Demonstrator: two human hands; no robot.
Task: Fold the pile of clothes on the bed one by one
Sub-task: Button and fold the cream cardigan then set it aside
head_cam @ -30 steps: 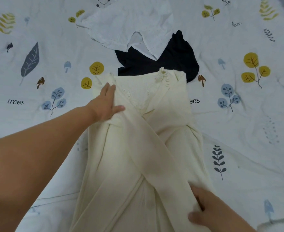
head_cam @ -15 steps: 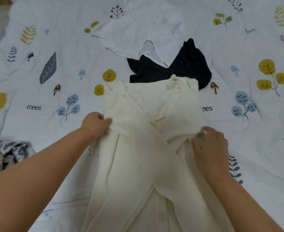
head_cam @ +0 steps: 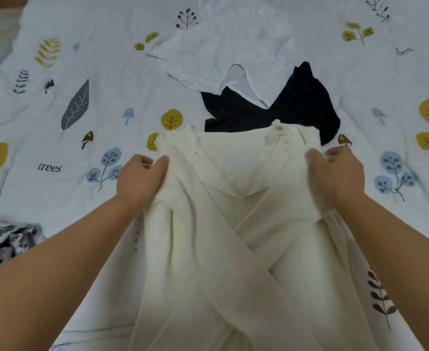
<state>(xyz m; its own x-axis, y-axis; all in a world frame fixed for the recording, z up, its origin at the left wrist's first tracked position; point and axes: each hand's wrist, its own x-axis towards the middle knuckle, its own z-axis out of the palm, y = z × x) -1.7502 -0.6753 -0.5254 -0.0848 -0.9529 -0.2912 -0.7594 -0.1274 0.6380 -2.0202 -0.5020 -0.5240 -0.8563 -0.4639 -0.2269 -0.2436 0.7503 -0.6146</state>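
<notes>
Left hand [head_cam: 140, 181] and right hand [head_cam: 334, 178]: each grip pinching a shoulder of the cream knit cardigan [head_cam: 233, 236], sleeves crossed, mid-bed [head_cam: 56, 122], overlapping the black garment [head_cam: 297, 110].

right hand [head_cam: 334, 176]: came up off the lower sleeve, now grips the cardigan [head_cam: 233, 224] at its right shoulder
left hand [head_cam: 140, 179]: was flat, now pinching the left shoulder
</notes>
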